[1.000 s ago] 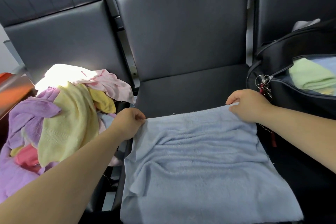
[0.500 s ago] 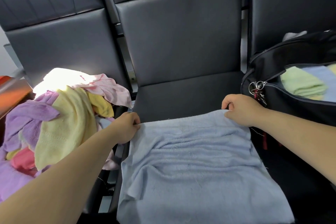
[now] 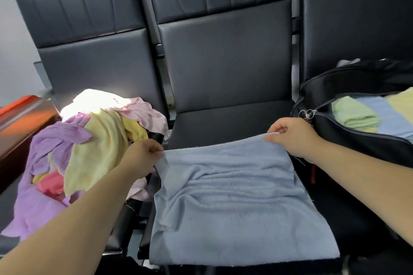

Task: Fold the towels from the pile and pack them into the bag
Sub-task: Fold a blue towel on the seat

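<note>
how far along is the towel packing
Partly done. Done: folded towels lie in the black bag. In hand: left hand and right hand pinch the far corners of the blue towel, spread on the middle seat. Left: the unfolded pile on the left seat.

I am looking at a row of three dark padded seats. The middle seat faces me squarely, with a ribbed upper panel on its backrest and a smooth lower one. The left seat and the right seat stand just beside it, with narrow gaps between the backrests. Behind the left one I see a pale grey wall. At the far left is a blurred reddish-brown surface with a grey metal rail beside it. A bunch of metal key rings glints low by the right seat.
</note>
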Demonstrator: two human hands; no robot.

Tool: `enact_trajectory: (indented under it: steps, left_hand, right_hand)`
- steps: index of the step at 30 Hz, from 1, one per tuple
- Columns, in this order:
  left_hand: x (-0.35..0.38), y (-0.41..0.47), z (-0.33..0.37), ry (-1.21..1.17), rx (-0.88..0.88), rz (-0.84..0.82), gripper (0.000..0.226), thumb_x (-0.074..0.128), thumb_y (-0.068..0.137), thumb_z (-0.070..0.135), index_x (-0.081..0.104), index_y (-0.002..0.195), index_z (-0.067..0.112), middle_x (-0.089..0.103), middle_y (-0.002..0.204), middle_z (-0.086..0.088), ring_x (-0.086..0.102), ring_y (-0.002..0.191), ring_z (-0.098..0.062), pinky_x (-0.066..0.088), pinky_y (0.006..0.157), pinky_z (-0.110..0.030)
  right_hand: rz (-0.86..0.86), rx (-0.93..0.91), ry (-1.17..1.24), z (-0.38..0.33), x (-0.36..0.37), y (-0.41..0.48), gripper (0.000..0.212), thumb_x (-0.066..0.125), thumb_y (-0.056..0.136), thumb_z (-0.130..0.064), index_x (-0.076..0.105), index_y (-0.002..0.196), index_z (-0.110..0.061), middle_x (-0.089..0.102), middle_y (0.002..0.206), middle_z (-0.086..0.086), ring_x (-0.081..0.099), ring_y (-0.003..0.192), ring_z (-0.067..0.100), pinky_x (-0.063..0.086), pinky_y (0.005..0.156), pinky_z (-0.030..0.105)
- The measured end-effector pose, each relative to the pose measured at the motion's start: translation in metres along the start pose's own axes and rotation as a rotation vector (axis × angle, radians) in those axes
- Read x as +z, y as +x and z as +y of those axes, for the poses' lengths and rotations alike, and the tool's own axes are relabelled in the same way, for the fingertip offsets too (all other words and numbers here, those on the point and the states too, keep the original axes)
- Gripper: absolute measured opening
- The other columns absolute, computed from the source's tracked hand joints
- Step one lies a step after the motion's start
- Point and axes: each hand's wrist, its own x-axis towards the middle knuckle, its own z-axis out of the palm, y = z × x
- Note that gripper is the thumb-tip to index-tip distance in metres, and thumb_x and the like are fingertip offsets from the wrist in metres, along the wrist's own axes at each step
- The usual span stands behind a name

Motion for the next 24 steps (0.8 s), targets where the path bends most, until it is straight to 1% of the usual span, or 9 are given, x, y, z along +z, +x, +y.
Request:
enact_trajectory:
  steps: [2, 5, 8, 9, 11, 15, 18, 20, 24]
  left_hand:
    - [-0.003, -0.009, 0.000, -0.024, -0.001, 0.024, 0.019, 0.065, 0.090, 0.003, 0.072, 0.082, 0.019, 0.072, 0.072, -0.001, 0.067, 0.049, -0.011, 0.054, 0.053, -0.019]
    - [-0.008, -0.020, -0.002, -0.029, 0.016, 0.022, 0.020, 0.065, 0.088, 0.001, 0.074, 0.080, 0.016, 0.071, 0.063, 0.004, 0.063, 0.048, -0.005, 0.043, 0.049, -0.008]
    - [-0.011, -0.027, -0.006, 0.071, 0.067, -0.009, 0.027, 0.066, 0.088, 0.007, 0.070, 0.076, 0.031, 0.074, 0.077, 0.006, 0.066, 0.068, -0.004, 0.041, 0.058, -0.010]
    - [-0.012, -0.029, -0.007, 0.097, 0.083, -0.012, 0.028, 0.066, 0.089, 0.009, 0.068, 0.076, 0.034, 0.074, 0.082, 0.007, 0.066, 0.075, -0.006, 0.041, 0.061, -0.012]
    - [-0.012, -0.032, -0.008, 0.119, 0.108, -0.011, 0.026, 0.066, 0.089, 0.011, 0.068, 0.077, 0.034, 0.073, 0.085, 0.008, 0.065, 0.079, -0.008, 0.041, 0.065, -0.015]
    - [-0.013, -0.036, -0.007, 0.107, 0.128, 0.014, 0.024, 0.066, 0.089, 0.012, 0.070, 0.078, 0.032, 0.072, 0.081, 0.008, 0.064, 0.077, -0.010, 0.043, 0.064, -0.021]
    - [-0.014, -0.037, -0.005, 0.077, 0.125, 0.059, 0.022, 0.065, 0.091, 0.013, 0.070, 0.080, 0.031, 0.072, 0.078, 0.006, 0.064, 0.073, -0.009, 0.043, 0.062, -0.022]
    - [-0.013, -0.037, -0.004, 0.045, 0.115, 0.082, 0.022, 0.065, 0.092, 0.011, 0.070, 0.081, 0.030, 0.072, 0.075, 0.005, 0.065, 0.067, -0.007, 0.043, 0.060, -0.020]
    - [-0.012, -0.039, 0.003, -0.084, 0.087, 0.102, 0.021, 0.064, 0.094, 0.005, 0.072, 0.084, 0.021, 0.071, 0.068, 0.005, 0.064, 0.051, -0.006, 0.043, 0.049, -0.011]
  right_hand:
    - [-0.005, 0.006, 0.055, -0.004, -0.001, -0.006, 0.012, 0.088, 0.076, -0.016, 0.076, 0.077, -0.017, 0.075, 0.077, 0.006, 0.065, 0.071, 0.015, 0.054, 0.071, 0.034]
    - [-0.005, 0.011, 0.093, -0.008, -0.004, -0.015, 0.010, 0.087, 0.079, -0.015, 0.078, 0.081, -0.019, 0.077, 0.081, 0.003, 0.070, 0.079, 0.016, 0.055, 0.073, 0.029]
    - [0.002, -0.003, 0.028, -0.008, -0.008, -0.023, 0.010, 0.086, 0.080, -0.018, 0.079, 0.085, -0.024, 0.076, 0.083, -0.002, 0.069, 0.081, 0.012, 0.050, 0.069, 0.020]
    - [-0.003, -0.019, -0.012, -0.008, -0.009, -0.026, 0.010, 0.086, 0.081, -0.019, 0.079, 0.085, -0.026, 0.075, 0.082, -0.005, 0.067, 0.080, 0.011, 0.048, 0.067, 0.018]
    - [-0.023, -0.053, -0.094, -0.008, -0.013, -0.031, 0.010, 0.084, 0.082, -0.021, 0.078, 0.085, -0.029, 0.072, 0.079, -0.011, 0.065, 0.078, 0.005, 0.043, 0.065, 0.016]
    - [-0.053, -0.081, -0.189, -0.009, -0.021, -0.041, 0.010, 0.083, 0.085, -0.023, 0.078, 0.085, -0.031, 0.068, 0.072, -0.017, 0.062, 0.072, 0.001, 0.040, 0.063, 0.014]
    - [-0.052, -0.084, -0.196, -0.007, -0.025, -0.045, 0.011, 0.084, 0.083, -0.024, 0.078, 0.082, -0.033, 0.071, 0.072, -0.016, 0.065, 0.071, 0.001, 0.044, 0.064, 0.015]
    - [-0.045, -0.081, -0.199, -0.007, -0.026, -0.047, 0.010, 0.084, 0.083, -0.024, 0.079, 0.081, -0.033, 0.072, 0.072, -0.016, 0.066, 0.070, 0.000, 0.045, 0.064, 0.015]
    - [-0.031, -0.082, -0.200, -0.006, -0.027, -0.046, 0.009, 0.082, 0.085, -0.023, 0.079, 0.084, -0.031, 0.073, 0.075, -0.015, 0.066, 0.075, 0.002, 0.044, 0.064, 0.015]
